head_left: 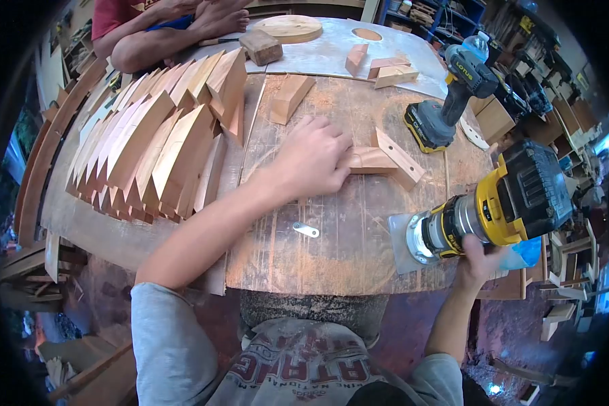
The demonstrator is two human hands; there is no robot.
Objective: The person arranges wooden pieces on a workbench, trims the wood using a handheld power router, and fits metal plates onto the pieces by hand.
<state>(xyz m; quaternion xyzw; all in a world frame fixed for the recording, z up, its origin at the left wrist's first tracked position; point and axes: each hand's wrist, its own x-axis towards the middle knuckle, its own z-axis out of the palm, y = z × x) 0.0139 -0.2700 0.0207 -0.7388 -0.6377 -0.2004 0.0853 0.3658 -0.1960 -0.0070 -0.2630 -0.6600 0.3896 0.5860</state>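
My left hand [316, 157] is closed on the near end of a short wooden block [373, 161] in the middle of the table. Across the block's far end sits an angled wooden piece [400, 154] with dark holes in it. My right hand [479, 262] grips a yellow and black cordless router [463, 223] at the table's right edge. The router is tilted on its side, its light glowing and its clear base plate [400, 245] facing left. Below my left hand lies a small pale plate with holes [306, 230]. My fingertips on the block are partly hidden.
Many cut wooden pieces [149, 145] are stacked on the left. A cordless drill [446, 101] stands at the right back. Loose blocks [292, 99], a mallet-like wooden block [261, 47] and a round board [287, 28] lie farther back. Another person's leg [162, 47] is at the upper left.
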